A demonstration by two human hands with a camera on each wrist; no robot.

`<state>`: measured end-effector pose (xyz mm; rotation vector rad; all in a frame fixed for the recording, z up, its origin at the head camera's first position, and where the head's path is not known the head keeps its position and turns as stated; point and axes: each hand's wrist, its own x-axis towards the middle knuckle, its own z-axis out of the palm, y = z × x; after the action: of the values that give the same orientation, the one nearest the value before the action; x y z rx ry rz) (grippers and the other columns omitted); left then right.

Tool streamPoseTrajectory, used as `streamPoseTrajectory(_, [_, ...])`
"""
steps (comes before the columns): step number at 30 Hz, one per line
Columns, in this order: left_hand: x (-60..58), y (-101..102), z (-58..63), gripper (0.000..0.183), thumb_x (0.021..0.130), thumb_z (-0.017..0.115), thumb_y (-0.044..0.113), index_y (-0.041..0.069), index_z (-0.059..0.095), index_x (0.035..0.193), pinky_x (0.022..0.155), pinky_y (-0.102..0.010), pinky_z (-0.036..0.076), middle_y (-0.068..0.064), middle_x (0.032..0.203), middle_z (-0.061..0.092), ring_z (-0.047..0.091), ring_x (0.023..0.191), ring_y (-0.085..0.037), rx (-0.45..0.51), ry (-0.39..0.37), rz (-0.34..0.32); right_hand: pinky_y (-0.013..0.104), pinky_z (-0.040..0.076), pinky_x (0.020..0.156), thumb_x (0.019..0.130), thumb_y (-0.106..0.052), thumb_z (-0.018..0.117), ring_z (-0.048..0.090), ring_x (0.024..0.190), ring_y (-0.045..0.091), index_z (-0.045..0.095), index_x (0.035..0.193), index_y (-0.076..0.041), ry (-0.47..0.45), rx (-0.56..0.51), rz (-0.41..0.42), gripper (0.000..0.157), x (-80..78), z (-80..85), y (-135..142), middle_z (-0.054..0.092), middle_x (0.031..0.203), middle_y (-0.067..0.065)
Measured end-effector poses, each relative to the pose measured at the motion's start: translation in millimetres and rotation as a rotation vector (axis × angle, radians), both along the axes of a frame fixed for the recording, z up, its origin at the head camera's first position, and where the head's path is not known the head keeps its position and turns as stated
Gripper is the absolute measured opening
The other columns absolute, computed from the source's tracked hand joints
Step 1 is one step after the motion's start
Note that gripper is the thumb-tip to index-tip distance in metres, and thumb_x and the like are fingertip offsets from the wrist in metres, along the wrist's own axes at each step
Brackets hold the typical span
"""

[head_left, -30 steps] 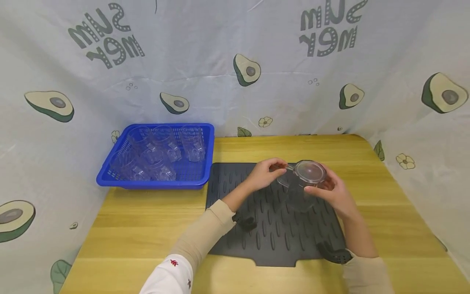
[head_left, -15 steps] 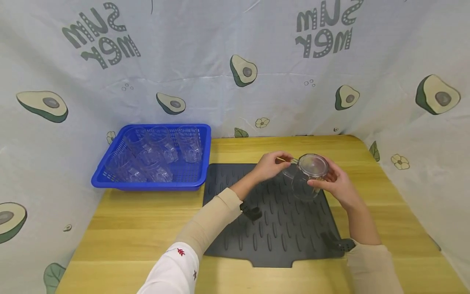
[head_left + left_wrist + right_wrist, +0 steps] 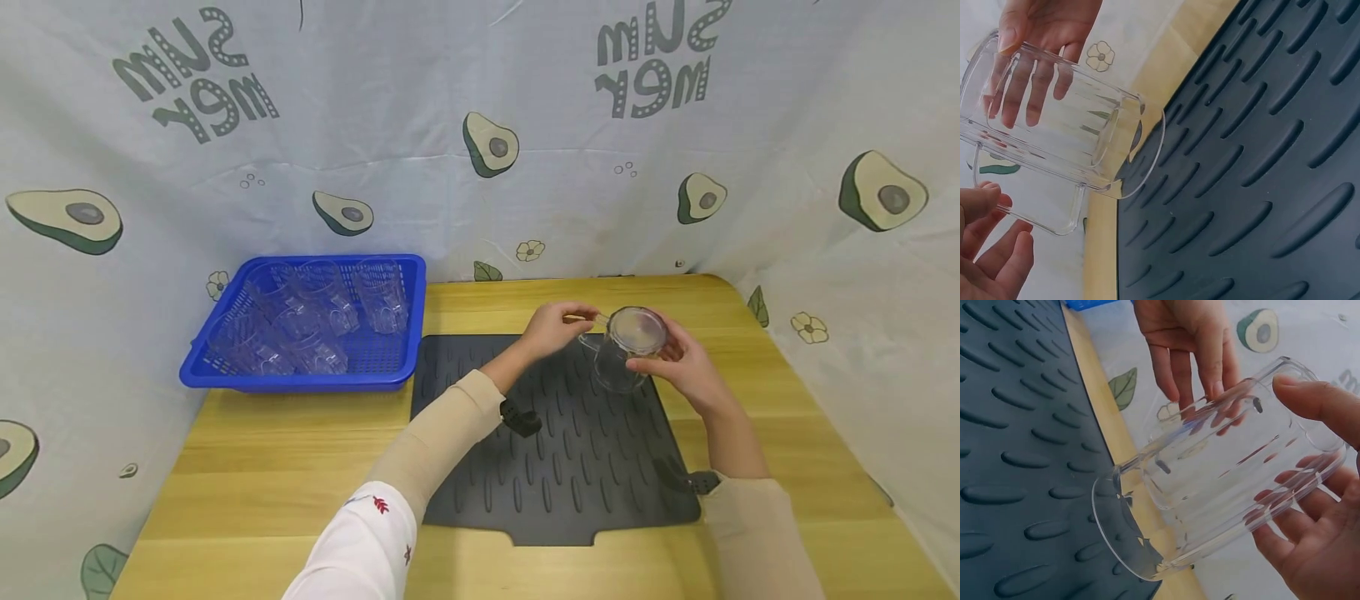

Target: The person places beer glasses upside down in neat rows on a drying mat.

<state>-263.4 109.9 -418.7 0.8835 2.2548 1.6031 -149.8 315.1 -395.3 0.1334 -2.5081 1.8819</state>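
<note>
A clear mug (image 3: 636,332) is held upside down over the far right part of a dark ribbed mat (image 3: 540,467). Its base faces up and its open rim points down towards the mat. My right hand (image 3: 688,368) grips the body near the base, thumb on the near side and fingers behind, seen through the clear wall in the right wrist view. With thumb and fingertips, my left hand (image 3: 551,332) pinches the mug's handle (image 3: 1063,228) on the left side. The rim (image 3: 1100,519) stands a little above the mat in both wrist views.
At the back left, a blue basket (image 3: 300,384) holds several clear mugs (image 3: 381,296). The wooden table (image 3: 285,467) reaches back to a white curtain (image 3: 420,92) printed with avocados. A black wrist camera (image 3: 521,418) sits under the left forearm.
Both hands have moved the mug slightly away, towards the mat's far edge, and its body looks more upright. The head view has shifted a little. Both holds look the same.
</note>
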Motion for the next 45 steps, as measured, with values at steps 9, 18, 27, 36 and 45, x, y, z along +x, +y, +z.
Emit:
streamPoseTrajectory(9, [-11.4, 7.1, -9.9, 0.029, 0.097, 0.059, 0.011, 0.006, 0.065, 0.126, 0.081, -0.017, 0.050, -0.007, 0.122, 0.066, 0.062, 0.111, -0.014, 0.004, -0.005, 0.026, 0.014, 0.046, 0.084, 0.090, -0.003, 0.069, 0.042, 0.121, 0.008, 0.018, 0.156, -0.009, -0.038, -0.021, 0.005, 0.084, -14.1, -6.8, 4.8, 0.033, 0.146, 0.016])
streamPoseTrajectory(18, [-14.8, 9.5, -14.7, 0.030, 0.097, 0.060, 0.012, 0.009, 0.065, 0.127, 0.085, -0.019, 0.050, -0.006, 0.122, 0.066, 0.061, 0.112, -0.014, -0.026, 0.006, 0.045, 0.014, 0.046, 0.085, 0.089, 0.000, 0.068, 0.041, 0.121, 0.008, 0.017, 0.156, -0.008, -0.060, -0.085, 0.018, 0.084, -20.4, -14.0, 7.3, 0.030, 0.147, 0.017])
streamPoseTrajectory(27, [-15.6, 7.5, -15.4, 0.031, 0.098, 0.059, 0.012, 0.008, 0.063, 0.129, 0.088, -0.020, 0.049, -0.008, 0.127, 0.063, 0.060, 0.115, -0.015, -0.024, -0.007, 0.038, 0.013, 0.044, 0.087, 0.089, 0.001, 0.068, 0.040, 0.124, 0.010, 0.017, 0.156, -0.007, -0.063, -0.092, 0.020, 0.084, -24.7, -17.9, 8.7, 0.032, 0.146, 0.014])
streamPoseTrajectory(36, [-18.0, 7.2, -19.8, 0.041, 0.099, 0.055, 0.008, 0.008, 0.053, 0.140, 0.092, -0.020, 0.047, -0.007, 0.137, 0.056, 0.055, 0.123, -0.017, -0.049, -0.013, -0.007, 0.014, 0.043, 0.087, 0.091, 0.002, 0.065, 0.039, 0.126, 0.015, 0.020, 0.155, -0.006, -0.033, -0.089, 0.030, 0.079, -30.1, -22.4, 11.5, 0.036, 0.144, 0.008])
streamPoseTrajectory(45, [-16.7, 5.0, -29.1, 0.053, 0.099, 0.058, 0.010, 0.010, 0.041, 0.149, 0.100, -0.023, 0.042, -0.008, 0.145, 0.049, 0.050, 0.129, -0.024, -0.102, -0.027, -0.006, 0.042, 0.031, 0.109, 0.092, -0.004, 0.065, 0.017, 0.143, 0.040, 0.015, 0.156, -0.008, -0.088, -0.043, 0.016, 0.080, -30.7, -25.0, 13.2, 0.027, 0.152, 0.019])
